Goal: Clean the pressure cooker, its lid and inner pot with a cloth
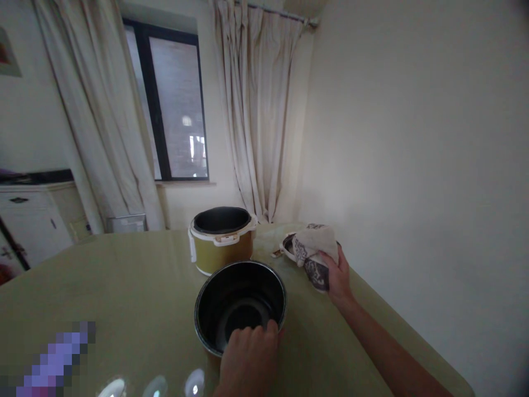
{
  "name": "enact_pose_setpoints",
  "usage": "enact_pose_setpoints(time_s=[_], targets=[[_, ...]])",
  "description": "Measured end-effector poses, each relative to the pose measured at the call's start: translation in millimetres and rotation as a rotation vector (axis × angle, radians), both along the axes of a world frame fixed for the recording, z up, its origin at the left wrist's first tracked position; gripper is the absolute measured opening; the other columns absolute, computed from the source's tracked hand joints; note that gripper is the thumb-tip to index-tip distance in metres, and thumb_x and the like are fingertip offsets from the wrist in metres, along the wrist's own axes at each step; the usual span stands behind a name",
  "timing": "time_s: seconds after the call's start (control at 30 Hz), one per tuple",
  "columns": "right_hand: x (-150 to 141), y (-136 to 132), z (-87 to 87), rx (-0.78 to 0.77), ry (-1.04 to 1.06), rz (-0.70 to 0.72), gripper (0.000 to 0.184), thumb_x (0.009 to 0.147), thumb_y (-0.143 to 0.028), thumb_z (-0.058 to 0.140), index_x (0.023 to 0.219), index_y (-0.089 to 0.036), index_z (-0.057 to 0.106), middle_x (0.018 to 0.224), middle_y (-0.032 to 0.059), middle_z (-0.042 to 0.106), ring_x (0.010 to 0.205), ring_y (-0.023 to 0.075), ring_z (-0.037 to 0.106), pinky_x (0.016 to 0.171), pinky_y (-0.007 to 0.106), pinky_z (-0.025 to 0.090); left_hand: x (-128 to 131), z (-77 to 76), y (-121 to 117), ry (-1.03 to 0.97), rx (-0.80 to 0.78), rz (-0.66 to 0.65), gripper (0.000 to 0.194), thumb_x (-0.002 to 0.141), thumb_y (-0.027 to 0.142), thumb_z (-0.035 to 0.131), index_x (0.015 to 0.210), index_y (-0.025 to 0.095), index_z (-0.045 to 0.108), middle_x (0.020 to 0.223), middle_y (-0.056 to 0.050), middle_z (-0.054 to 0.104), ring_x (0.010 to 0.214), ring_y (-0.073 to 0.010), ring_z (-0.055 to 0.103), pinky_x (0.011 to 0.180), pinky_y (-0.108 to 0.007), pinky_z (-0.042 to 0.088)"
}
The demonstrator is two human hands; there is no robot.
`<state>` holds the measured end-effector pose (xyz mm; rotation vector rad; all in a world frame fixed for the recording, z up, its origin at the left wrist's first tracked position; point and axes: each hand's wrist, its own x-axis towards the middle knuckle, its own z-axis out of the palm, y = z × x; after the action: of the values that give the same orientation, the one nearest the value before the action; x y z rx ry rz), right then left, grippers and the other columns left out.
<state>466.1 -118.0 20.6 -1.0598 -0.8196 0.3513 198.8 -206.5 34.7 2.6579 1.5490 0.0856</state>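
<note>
The left hand point(251, 355) has its fingers closed on the rim of the black pot point(241, 306), lower centre of the frame. The right hand point(338, 275) holds a patterned cloth point(316, 245), right of centre.

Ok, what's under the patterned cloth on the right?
A pale-rimmed object, possibly a lid, shows at the left edge of the cloth. The cloth, gripped by the right hand, hides most of it.

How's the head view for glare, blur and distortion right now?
Head view: dim overall; bright reflections on the table at the bottom edge; window hazy, with reflections; pixelated patch lower left; cloth slightly soft; table edge curved, perhaps lens distortion.
</note>
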Motion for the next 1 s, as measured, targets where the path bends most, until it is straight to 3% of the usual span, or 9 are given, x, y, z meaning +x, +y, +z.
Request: enact_pose_setpoints(time_s=[0.13,0.2,0.33,0.43,0.5,0.63,0.73,0.87,1.0], targets=[[-45.0,-36.2,-31.6,-0.121,-0.068,0.154,0.05,0.077,-0.051,0.077,0.116,-0.02,0.078,0.117,0.0119,0.079,0.11,0.0341,0.072,0.1,0.047,0.058,-25.3,15.8,9.1,-0.166,0.08,0.123,0.039,0.111,0.035,0.039,0.099,0.025,0.075,0.084,-0.011,0.083,0.08,-0.0313,0.081,0.065,-0.033,0.047],[-70.8,-48.7,-31.1,-0.068,-0.211,0.304,0.047,0.085,-0.047,0.072,0.125,-0.023,0.077,0.126,0.0123,0.076,0.119,0.0347,0.07,0.105,0.047,0.057,-42.2,13.5,12.4,-0.347,0.146,0.13,0.043,0.11,0.04,0.041,0.087,0.025,0.073,0.075,-0.008,0.079,0.071,-0.0264,0.078,0.062,-0.031,0.043],[-95.7,-37.0,11.6,0.074,-0.44,0.538,0.051,0.083,-0.041,0.075,0.132,-0.025,0.075,0.145,0.009,0.067,0.138,0.0349,0.059,0.121,0.047,0.044,-70.6,4.2,8.0,-0.742,0.15,0.069,0.054,0.106,0.056,0.047,0.067,0.024,0.064,0.055,0.0,0.062,0.049,-0.0143,0.059,0.055,-0.027,0.036],[-95.2,-6.3,44.7,-0.049,-0.324,0.74,0.049,0.081,-0.044,0.073,0.125,-0.024,0.078,0.132,0.0072,0.076,0.131,0.0331,0.065,0.12,0.046,0.045,-83.4,9.1,0.6,-1.02,0.066,0.13,0.059,0.099,0.067,0.057,0.061,0.022,0.063,0.05,0.002,0.051,0.046,-0.0112,0.047,0.05,-0.024,0.033],[-94.7,11.5,50.7,-0.174,-0.168,0.829,0.048,0.079,-0.051,0.069,0.116,-0.022,0.081,0.118,0.0067,0.08,0.124,0.0337,0.07,0.117,0.046,0.048,-88.3,16.2,-0.4,-1.214,-0.021,0.213,0.059,0.092,0.071,0.064,0.061,0.02,0.066,0.054,0.001,0.055,0.051,-0.0131,0.051,0.051,-0.023,0.038],[-96.3,23.6,28.3,-0.398,0.164,0.872,0.056,0.079,-0.065,0.061,0.105,-0.021,0.081,0.095,0.0097,0.082,0.102,0.0344,0.078,0.096,0.046,0.06,-90.2,23.0,8.9,-1.589,-0.288,0.419,0.056,0.07,0.074,0.084,0.074,0.018,0.076,0.064,-0.004,0.069,0.068,-0.025,0.069,0.058,-0.029,0.055],[-96.8,16.2,7.1,-0.459,0.293,0.871,0.06,0.084,-0.073,0.057,0.102,-0.022,0.082,0.089,0.0112,0.082,0.095,0.0333,0.08,0.087,0.045,0.063,-84.0,21.4,17.9,-1.803,-0.415,0.615,0.063,0.062,0.075,0.086,0.087,0.018,0.078,0.066,-0.005,0.073,0.069,-0.0284,0.073,0.056,-0.033,0.059],[-102.4,-3.1,-7.9,-0.446,0.32,0.829,0.073,0.087,-0.082,0.048,0.108,-0.02,0.082,0.093,0.0126,0.083,0.098,0.0354,0.08,0.085,0.049,0.064,-67.6,20.9,25.1,-1.972,-0.428,0.716,0.065,0.061,0.07,0.089,0.098,0.017,0.077,0.078,-0.005,0.079,0.074,-0.0284,0.077,0.064,-0.035,0.062],[-118.6,-25.9,-32.3,-0.343,0.364,0.78,0.086,0.09,-0.087,0.038,0.126,-0.02,0.078,0.111,0.0131,0.083,0.113,0.0376,0.077,0.09,0.053,0.064,-46.1,22.4,26.4,-2.09,-0.345,0.765,0.059,0.075,0.064,0.082,0.112,0.018,0.076,0.094,-0.006,0.083,0.079,-0.025,0.079,0.074,-0.036,0.064]])
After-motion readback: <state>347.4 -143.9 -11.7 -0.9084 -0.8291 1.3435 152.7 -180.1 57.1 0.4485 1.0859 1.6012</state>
